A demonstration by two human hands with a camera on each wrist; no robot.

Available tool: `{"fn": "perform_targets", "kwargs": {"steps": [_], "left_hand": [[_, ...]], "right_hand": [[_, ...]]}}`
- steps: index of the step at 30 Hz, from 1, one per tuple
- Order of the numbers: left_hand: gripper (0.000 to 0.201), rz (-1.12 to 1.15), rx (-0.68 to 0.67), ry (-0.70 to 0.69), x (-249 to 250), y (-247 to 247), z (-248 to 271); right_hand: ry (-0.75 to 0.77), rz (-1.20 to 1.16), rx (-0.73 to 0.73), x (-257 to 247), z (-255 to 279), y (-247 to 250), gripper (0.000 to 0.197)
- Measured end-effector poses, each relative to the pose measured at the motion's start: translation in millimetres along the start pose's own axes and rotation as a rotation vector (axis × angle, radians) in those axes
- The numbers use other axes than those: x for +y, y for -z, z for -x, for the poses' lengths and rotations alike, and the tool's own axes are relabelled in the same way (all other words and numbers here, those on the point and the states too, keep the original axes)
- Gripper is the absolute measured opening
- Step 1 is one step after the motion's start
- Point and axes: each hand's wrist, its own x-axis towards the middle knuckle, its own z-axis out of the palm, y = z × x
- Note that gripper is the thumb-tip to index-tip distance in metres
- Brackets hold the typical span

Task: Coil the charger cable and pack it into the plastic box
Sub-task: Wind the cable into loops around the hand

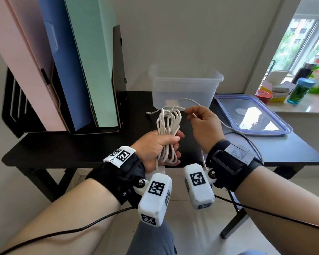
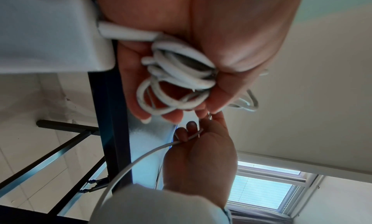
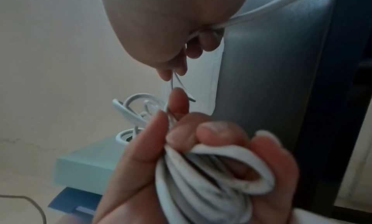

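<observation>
My left hand [image 1: 161,144] grips a bundle of several loops of white charger cable [image 1: 168,124] over the front of the black table; the loops stand up past my fingers. The same coil [image 2: 177,77] fills my palm in the left wrist view, beside a white plug end [image 2: 124,32]. My right hand [image 1: 203,122] pinches the loose strand of the cable [image 1: 173,107] just above the coil's top. That strand [image 3: 261,9] runs on through my right fist and trails off to the right. The clear plastic box [image 1: 184,85] stands open behind both hands.
The box's blue-rimmed lid [image 1: 250,115] lies flat at the right of the black table [image 1: 72,148]. File holders [image 1: 59,70] with pink, blue and green folders stand at the left. Bottles and packets [image 1: 300,89] sit on the windowsill at the far right.
</observation>
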Motion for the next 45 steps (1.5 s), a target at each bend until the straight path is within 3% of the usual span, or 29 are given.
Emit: {"fn": "perform_targets", "kwargs": {"steps": [6,10,16,22,27,30,33,38,45], "left_hand": [[0.021,0.056,0.049,-0.072,-3.1,2.6,-2.8],[0.027,0.006,-0.04,-0.065,-3.8,9.1,2.4],[0.03,0.001,-0.117,-0.076,0.7,12.4,5.4],[0.026,0.057,-0.094,-0.085,3.6,15.3,8.2],[0.02,0.069,0.033,-0.123,4.7,12.6,6.5],[0.019,0.047,0.122,-0.141,5.0,7.6,4.3],[0.02,0.021,0.155,-0.15,4.3,2.2,2.7],[0.023,-0.009,0.212,-0.16,4.6,-3.9,1.9],[0.009,-0.109,0.264,-0.136,6.7,-9.2,1.3]], "right_hand": [[0.136,0.294,-0.209,-3.6,-0.1,-0.3,0.041],[0.245,0.437,-0.351,-8.3,-2.2,2.9,0.043],[0.38,0.651,-0.32,-9.8,1.8,4.2,0.018],[0.294,0.642,-0.171,-9.7,-4.1,9.1,0.014],[0.219,0.565,-0.219,-11.0,-6.9,17.6,0.008],[0.17,0.512,-0.268,-15.1,-2.3,17.8,0.026],[0.143,0.466,-0.258,-17.9,1.4,14.0,0.035],[0.012,0.193,-0.248,-20.0,5.5,8.2,0.029],[-0.083,0.04,-0.237,-23.1,10.7,5.9,0.031]]}}
